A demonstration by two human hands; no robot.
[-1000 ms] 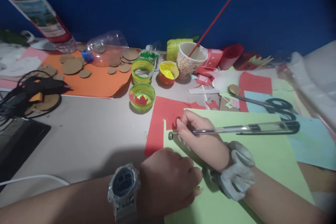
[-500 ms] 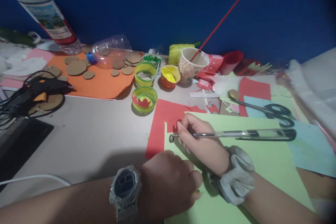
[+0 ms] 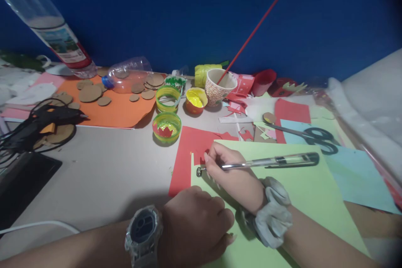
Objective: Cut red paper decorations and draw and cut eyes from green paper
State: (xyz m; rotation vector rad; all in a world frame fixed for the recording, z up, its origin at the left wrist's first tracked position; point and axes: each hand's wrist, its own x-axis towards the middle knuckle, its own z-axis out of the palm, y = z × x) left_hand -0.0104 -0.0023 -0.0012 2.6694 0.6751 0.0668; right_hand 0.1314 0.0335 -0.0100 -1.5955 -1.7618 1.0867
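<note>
A pen (image 3: 266,162) was pinched low by the right hand (image 3: 238,179), seemingly for control; green paper (image 3: 307,192) was perhaps steadied by the left hand (image 3: 197,222), its grip hidden.

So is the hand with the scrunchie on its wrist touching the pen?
Touching. The head view shows it: the right hand holds the pen between thumb and fingers, with the back end sticking out past the hand.

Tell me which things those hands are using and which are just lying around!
In use:
pen, in the right hand
big green paper, under the left hand

Probably just lying around:
scissors
patterned cup
orange paper
cardboard discs
</note>
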